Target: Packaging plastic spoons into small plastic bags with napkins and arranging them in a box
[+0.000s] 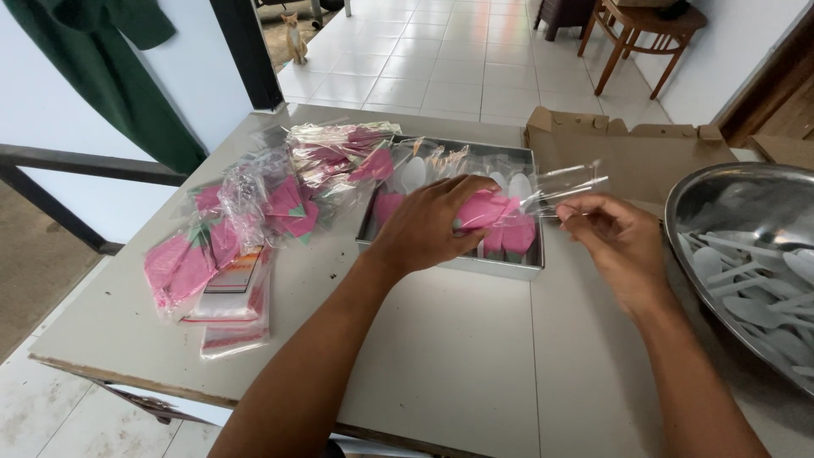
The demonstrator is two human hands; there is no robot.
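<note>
The left hand (428, 227) is closed over a folded pink paper napkin (490, 209), fingers curled down on it just above the shallow rectangular metal tray (449, 261). The right hand (612, 233) pinches the open end of a small clear plastic sleeve (564, 182) between thumb and fingertips, holding it level beside the napkin, with the napkin's end at the sleeve's mouth.

Judging from how things lie, the packing looks well under way but far from finished. A heap of filled clear packets with pink napkins (254, 212) lies on the grey table (458, 356) to the left, on top of a flat stack of unused clear sleeves (231, 314). More pink napkins and white plastic spoons (414, 174) sit in the tray, and the large round steel bowl (746, 254) at the right holds many loose spoons (a good share of the work seems left).

Whether a spoon is already inside the held sleeve is hard to make out, since the plastic glares. The left palm hides most of the napkin, and the bowl is cut off by the frame's edge.
</note>
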